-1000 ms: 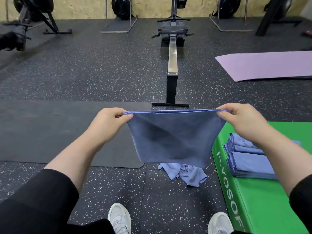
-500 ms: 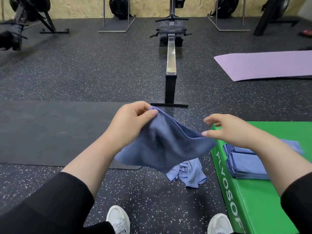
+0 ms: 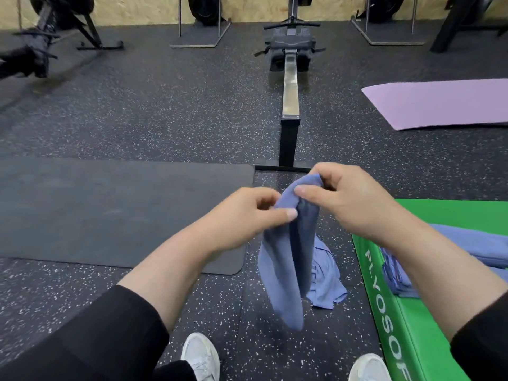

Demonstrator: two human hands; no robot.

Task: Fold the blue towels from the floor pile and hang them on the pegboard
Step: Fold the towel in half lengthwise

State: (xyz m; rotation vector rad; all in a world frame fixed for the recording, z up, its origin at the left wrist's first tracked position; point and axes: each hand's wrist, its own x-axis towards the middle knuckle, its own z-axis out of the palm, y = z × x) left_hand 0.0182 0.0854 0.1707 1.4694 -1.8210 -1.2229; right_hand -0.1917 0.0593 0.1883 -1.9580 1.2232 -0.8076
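Note:
A blue towel [image 3: 286, 259] hangs folded in a narrow strip in front of me, held at its top by both hands. My left hand [image 3: 242, 218] pinches the near top edge with thumb and fingers. My right hand [image 3: 349, 196] grips the top just beside it, fingers curled over the cloth. A crumpled blue towel [image 3: 325, 279] lies on the floor behind the hanging one. Folded blue towels [image 3: 467, 251] lie stacked on the green box [image 3: 428, 325] at the right, partly hidden by my right forearm. No pegboard is in view.
A black mat [image 3: 110, 213] lies on the floor to the left. A rowing machine [image 3: 290, 92] stretches straight ahead. A purple mat [image 3: 439, 103] lies at the far right. Exercise equipment lines the back wall. My white shoes [image 3: 200, 356] show at the bottom.
The hands came together from holding the towel stretched wide. The towel went from a flat sheet to a doubled, narrow hanging strip, and my right hand re-gripped its top.

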